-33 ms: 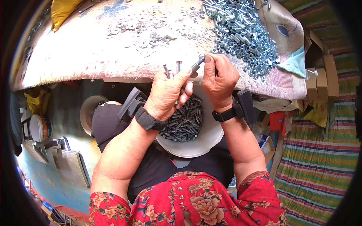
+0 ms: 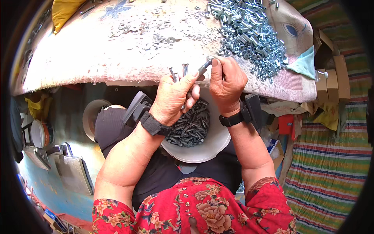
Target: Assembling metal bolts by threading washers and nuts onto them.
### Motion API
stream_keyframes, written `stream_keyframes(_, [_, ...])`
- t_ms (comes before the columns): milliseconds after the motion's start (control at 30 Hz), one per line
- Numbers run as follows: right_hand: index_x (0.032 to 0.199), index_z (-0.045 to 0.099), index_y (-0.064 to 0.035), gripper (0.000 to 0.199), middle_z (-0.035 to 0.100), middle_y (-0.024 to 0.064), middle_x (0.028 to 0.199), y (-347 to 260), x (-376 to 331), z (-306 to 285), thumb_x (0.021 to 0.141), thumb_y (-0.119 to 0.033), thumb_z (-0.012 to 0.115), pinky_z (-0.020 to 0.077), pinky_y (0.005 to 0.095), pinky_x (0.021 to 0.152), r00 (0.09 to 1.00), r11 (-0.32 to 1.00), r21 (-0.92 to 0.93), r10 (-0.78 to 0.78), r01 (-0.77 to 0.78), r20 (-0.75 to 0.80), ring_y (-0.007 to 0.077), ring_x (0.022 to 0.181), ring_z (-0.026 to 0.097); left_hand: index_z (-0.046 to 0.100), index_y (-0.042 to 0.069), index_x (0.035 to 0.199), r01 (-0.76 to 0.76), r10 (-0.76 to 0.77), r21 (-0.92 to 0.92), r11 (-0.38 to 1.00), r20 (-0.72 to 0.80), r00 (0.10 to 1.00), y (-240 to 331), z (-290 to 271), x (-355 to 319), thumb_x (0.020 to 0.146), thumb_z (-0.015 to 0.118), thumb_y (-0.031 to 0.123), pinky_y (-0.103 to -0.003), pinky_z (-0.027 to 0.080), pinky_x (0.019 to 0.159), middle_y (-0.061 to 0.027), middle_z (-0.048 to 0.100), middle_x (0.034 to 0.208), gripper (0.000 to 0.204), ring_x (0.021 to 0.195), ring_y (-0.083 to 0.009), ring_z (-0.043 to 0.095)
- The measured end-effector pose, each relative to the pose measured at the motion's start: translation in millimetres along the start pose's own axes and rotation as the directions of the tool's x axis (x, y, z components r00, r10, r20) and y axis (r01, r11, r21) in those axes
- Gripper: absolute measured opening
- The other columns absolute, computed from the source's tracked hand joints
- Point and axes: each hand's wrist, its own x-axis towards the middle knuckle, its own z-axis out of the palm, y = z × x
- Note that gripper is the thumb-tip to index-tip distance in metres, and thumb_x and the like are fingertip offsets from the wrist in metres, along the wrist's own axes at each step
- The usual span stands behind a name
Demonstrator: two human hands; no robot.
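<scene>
My left hand point(image 2: 173, 97) is closed round several metal bolts, whose flared ends point(image 2: 185, 67) stick up between thumb and fingers. One bolt point(image 2: 204, 68) with a dark sleeve and a threaded tip points up and right from its thumb. At that tip, my right hand point(image 2: 230, 80) pinches what looks like a small washer point(image 2: 210, 58) between thumb and forefinger; the fingertips partly hide it. Below both hands, a white tub point(image 2: 194, 158) between my knees holds a heap of dark bolts point(image 2: 189, 128).
A cloth-covered table point(image 2: 85, 54) stretches across the far side. Flat washers point(image 2: 159, 39) lie scattered on it, beside a big pile of shiny sleeves and nuts point(image 2: 249, 35) at right. A teal cloth point(image 2: 304, 64) hangs at its corner. Another tub point(image 2: 91, 117) stands left of my knee.
</scene>
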Motion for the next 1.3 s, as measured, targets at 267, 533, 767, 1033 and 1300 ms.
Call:
stream_keyframes(267, [0.091,0.06,0.0035,0.014,0.052,0.0002,0.064,-2.2,-37.8,-33.0,0.088,-0.009,0.057,0.0334,0.0187,0.047,0.715,0.371,0.71,0.647,-0.598,0.264,0.0058,0.052,0.043,0.061,0.004,0.085,-0.014,0.001,0.205,0.979,0.064,0.998,-19.2,17.0,3.4,0.088,0.058,0.023,-0.017,0.032,0.034,-0.0002,0.055,0.055,0.02,0.038,-0.004,0.043])
stream_keyframes(533, [0.085,0.065,0.0005,0.012,0.061,-0.0001,0.07,36.7,-29.3,-78.4,0.081,-0.01,0.066,0.0398,0.0181,0.05,0.638,0.478,0.424,0.536,-0.769,0.553,0.0033,0.056,0.049,0.059,0.005,0.085,0.064,-0.114,0.254,0.965,0.185,0.976,-31.6,13.1,5.1,0.089,0.057,0.024,-0.018,0.03,0.034,0.0002,0.054,0.054,0.019,0.037,-0.0042,0.042])
stream_keyframes(767, [0.079,0.059,-0.0022,0.015,0.06,0.0149,0.077,88.1,-6.9,-48.9,0.075,-0.016,0.064,0.0467,0.0407,0.064,0.871,0.974,-0.2,0.188,-0.106,0.453,0.0336,0.074,0.059,0.06,0.007,0.086,0.118,-0.154,0.227,0.967,0.146,0.977,-24.6,13.0,6.6,0.088,0.058,0.028,-0.017,0.027,0.031,0.0009,0.054,0.055,0.022,0.035,-0.004,0.041])
stream_keyframes(1033, [0.082,0.055,-0.0005,0.015,0.058,0.0159,0.078,77.6,-5.0,-60.1,0.078,-0.014,0.061,0.0463,0.0383,0.065,0.825,0.971,-0.22,0.203,-0.099,0.527,0.0316,0.07,0.057,0.059,0.004,0.088,0.061,-0.1,0.228,0.972,0.163,0.982,-16.3,8.8,0.3,0.089,0.056,0.025,-0.015,0.028,0.034,0.0015,0.05,0.054,0.021,0.037,-0.0036,0.038])
stream_keyframes(1300, [0.102,0.06,0.002,0.025,0.059,0.005,0.095,10.7,-7.2,-81.7,0.078,0.005,0.061,0.0465,0.0217,0.075,0.715,0.622,0.417,0.361,-0.663,0.599,0.0091,0.084,0.057,0.06,0.003,0.086,0.057,-0.111,0.244,0.968,0.214,0.971,-11.6,2.1,-9.0,0.089,0.057,0.026,-0.017,0.027,0.033,0.0018,0.05,0.053,0.024,0.036,-0.0039,0.039])
